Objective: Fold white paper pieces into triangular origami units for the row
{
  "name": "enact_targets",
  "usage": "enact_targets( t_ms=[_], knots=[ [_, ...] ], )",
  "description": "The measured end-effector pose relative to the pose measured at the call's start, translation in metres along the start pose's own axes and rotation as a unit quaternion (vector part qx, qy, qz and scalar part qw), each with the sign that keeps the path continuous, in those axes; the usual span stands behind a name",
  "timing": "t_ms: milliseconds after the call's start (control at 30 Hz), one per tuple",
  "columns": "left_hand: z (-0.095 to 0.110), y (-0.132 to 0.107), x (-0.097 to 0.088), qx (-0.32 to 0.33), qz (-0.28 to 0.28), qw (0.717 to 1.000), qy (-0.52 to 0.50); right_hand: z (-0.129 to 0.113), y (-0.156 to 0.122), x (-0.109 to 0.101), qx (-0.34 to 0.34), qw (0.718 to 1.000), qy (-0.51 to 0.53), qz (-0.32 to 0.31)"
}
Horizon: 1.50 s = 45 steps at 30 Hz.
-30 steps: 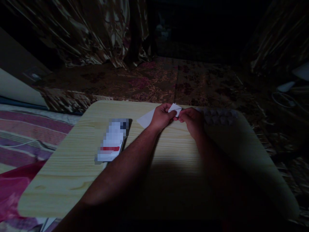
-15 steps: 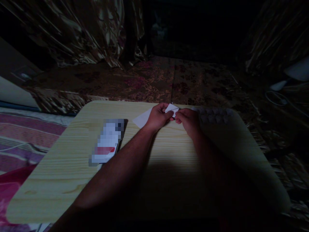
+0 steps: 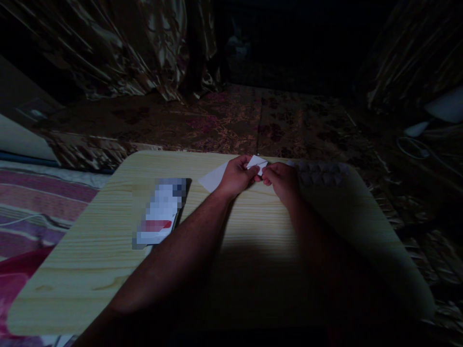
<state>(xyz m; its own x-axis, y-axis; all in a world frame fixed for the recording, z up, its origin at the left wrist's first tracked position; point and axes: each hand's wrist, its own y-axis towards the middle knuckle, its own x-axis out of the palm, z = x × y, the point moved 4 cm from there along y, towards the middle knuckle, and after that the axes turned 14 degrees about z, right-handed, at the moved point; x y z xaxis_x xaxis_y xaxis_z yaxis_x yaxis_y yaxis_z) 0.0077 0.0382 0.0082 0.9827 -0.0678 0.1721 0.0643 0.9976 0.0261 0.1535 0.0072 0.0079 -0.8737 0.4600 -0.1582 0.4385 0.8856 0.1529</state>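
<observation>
The white-and-red object (image 3: 159,212) is pixelated, perhaps a packet; the left hand (image 3: 237,176) hides part of the paper (image 3: 213,177).

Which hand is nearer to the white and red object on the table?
Left. The left hand pinches the white paper right of the white and red object; the right hand grips it farther right.

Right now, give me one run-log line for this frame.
left hand: pinching white paper | right hand: pinching same fold | paper: far edge of wooden table | nearby: blurred white-red item lying flat | light: dim
</observation>
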Motion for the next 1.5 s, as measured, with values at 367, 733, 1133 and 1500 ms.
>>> enact_targets(
  t_ms=[367,733,1133,1500],
  knots=[
    [-0.0019,0.0015,-0.0005,0.003,0.000,1.000,0.002,-0.0064,-0.0033,-0.0012,-0.016,0.999,-0.044,-0.007],
    [0.0009,-0.0009,0.0013,0.001,-0.003,1.000,0.000,-0.0061,-0.0031,-0.0010,-0.021,0.999,-0.049,-0.010],
    [-0.0007,-0.0008,0.0016,-0.002,-0.006,1.000,0.001,-0.0058,-0.0032,-0.0011,-0.033,0.998,-0.062,-0.003],
    [0.0011,-0.0036,0.0017,-0.007,0.006,1.000,0.013,-0.0072,-0.0044,-0.0005,-0.022,0.999,-0.047,-0.002]
  ],
)
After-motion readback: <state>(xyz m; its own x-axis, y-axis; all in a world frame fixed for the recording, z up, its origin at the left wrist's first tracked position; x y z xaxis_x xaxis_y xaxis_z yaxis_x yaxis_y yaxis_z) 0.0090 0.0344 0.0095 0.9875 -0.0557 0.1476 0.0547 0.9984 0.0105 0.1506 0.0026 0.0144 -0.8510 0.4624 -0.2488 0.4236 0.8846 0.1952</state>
